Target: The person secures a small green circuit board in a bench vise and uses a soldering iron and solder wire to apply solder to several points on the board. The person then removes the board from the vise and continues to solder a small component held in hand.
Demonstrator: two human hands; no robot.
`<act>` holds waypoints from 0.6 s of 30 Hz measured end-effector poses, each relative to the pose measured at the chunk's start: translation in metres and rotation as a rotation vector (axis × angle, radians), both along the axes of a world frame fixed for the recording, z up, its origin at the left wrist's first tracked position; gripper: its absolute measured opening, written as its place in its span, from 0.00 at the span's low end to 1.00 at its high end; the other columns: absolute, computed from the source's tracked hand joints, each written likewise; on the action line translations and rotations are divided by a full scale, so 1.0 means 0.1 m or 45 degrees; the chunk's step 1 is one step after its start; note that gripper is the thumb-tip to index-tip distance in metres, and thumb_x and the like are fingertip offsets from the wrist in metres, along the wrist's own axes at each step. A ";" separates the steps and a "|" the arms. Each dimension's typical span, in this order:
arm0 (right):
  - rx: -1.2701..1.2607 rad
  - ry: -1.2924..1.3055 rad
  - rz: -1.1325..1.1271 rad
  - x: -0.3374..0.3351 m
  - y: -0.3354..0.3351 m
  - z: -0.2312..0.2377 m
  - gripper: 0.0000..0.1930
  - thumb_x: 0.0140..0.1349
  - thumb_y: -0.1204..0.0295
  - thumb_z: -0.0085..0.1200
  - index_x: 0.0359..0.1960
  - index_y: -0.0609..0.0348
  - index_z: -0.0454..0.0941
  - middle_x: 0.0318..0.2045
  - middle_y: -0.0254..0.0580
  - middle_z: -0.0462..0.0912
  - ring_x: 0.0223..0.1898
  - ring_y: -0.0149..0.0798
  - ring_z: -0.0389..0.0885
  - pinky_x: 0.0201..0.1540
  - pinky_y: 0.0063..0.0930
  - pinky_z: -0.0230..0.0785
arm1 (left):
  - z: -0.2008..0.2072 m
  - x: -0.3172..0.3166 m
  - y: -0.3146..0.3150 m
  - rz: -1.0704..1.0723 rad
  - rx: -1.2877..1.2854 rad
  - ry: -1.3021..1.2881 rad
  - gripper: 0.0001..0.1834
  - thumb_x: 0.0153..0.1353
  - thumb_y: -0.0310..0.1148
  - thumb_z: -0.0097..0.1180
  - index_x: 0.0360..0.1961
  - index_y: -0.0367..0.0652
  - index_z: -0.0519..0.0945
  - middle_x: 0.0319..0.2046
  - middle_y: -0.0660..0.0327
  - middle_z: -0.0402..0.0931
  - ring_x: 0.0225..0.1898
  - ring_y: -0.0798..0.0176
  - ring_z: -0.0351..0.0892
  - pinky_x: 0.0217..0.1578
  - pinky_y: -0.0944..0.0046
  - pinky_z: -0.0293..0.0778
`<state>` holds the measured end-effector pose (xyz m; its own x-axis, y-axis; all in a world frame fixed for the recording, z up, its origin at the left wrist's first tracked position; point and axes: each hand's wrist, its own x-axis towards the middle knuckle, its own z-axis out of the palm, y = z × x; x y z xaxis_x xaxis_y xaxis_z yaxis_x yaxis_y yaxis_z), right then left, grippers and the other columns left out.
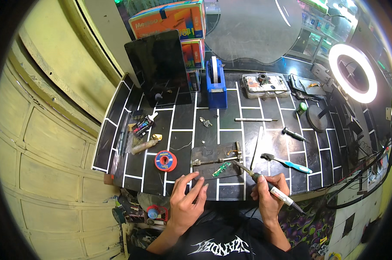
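Observation:
My right hand [271, 193] is closed round the handle of a soldering iron [283, 196]. Its metal tip points up and left, close to the right end of a small green circuit board [222, 169]. That board lies at an angle on a dark flat board holder [209, 151] with a spring-loaded clamp bar across it. My left hand [188, 199] is at the holder's lower left corner, fingers spread and nothing visible in them. To the left of the holder sits a red spool of solder wire [165, 160].
Right of the holder lie a blue-white toothbrush [297, 165], a screwdriver [294, 134] and dark tweezers [256, 147]. Behind stand a blue tape dispenser [217, 89], a black tablet [157, 65] and a lit ring lamp [335, 78]. Tubes [144, 125] lie at left on the black table [185, 119].

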<state>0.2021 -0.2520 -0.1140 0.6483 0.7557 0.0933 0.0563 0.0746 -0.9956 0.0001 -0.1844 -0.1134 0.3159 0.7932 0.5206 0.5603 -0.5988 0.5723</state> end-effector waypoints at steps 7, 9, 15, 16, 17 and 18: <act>0.064 0.310 -0.009 -0.01 0.03 0.09 0.10 0.68 0.74 0.59 0.34 0.62 0.69 0.18 0.41 0.78 0.15 0.28 0.75 0.17 0.21 0.67 | -0.03 0.01 -0.01 0.021 -0.009 -0.066 0.12 0.54 0.21 0.66 0.42 0.34 0.87 0.46 0.50 0.81 0.45 0.50 0.83 0.46 0.57 0.78; 0.078 0.313 -0.001 -0.01 0.08 0.10 0.10 0.68 0.74 0.59 0.34 0.62 0.69 0.18 0.40 0.78 0.16 0.28 0.75 0.18 0.21 0.66 | -0.04 0.01 0.00 0.021 0.001 -0.079 0.12 0.54 0.21 0.66 0.41 0.34 0.87 0.46 0.51 0.81 0.45 0.50 0.83 0.46 0.57 0.78; 0.000 -0.241 0.073 0.03 0.07 -0.11 0.09 0.62 0.79 0.63 0.33 0.66 0.72 0.20 0.43 0.80 0.19 0.30 0.81 0.21 0.22 0.70 | -0.08 0.01 0.02 0.027 0.028 -0.067 0.12 0.54 0.22 0.67 0.41 0.35 0.87 0.44 0.52 0.82 0.43 0.50 0.82 0.45 0.56 0.77; 0.038 -0.338 0.050 0.05 0.02 -0.16 0.10 0.60 0.80 0.65 0.31 0.66 0.72 0.20 0.43 0.81 0.19 0.30 0.81 0.21 0.22 0.71 | -0.09 0.02 0.02 0.027 0.028 -0.068 0.12 0.54 0.22 0.67 0.41 0.35 0.87 0.44 0.52 0.82 0.43 0.50 0.81 0.45 0.56 0.77; 0.042 -0.303 0.033 0.06 -0.02 -0.17 0.10 0.60 0.80 0.65 0.31 0.66 0.72 0.20 0.43 0.81 0.18 0.30 0.81 0.20 0.22 0.71 | -0.10 0.02 0.02 0.028 0.029 -0.070 0.12 0.54 0.22 0.67 0.41 0.35 0.87 0.44 0.52 0.82 0.43 0.49 0.81 0.45 0.56 0.77; 0.046 -0.268 0.017 0.06 -0.07 -0.15 0.10 0.60 0.80 0.65 0.31 0.65 0.73 0.20 0.43 0.81 0.18 0.30 0.81 0.20 0.22 0.71 | -0.10 0.02 0.02 0.030 0.028 -0.069 0.11 0.54 0.22 0.67 0.41 0.35 0.87 0.43 0.52 0.82 0.43 0.49 0.81 0.45 0.56 0.77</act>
<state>0.2077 -0.2590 -0.1293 0.6017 0.7578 0.2525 0.2612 0.1120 -0.9588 0.0023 -0.1823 -0.1230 0.2684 0.7883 0.5536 0.5428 -0.5986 0.5892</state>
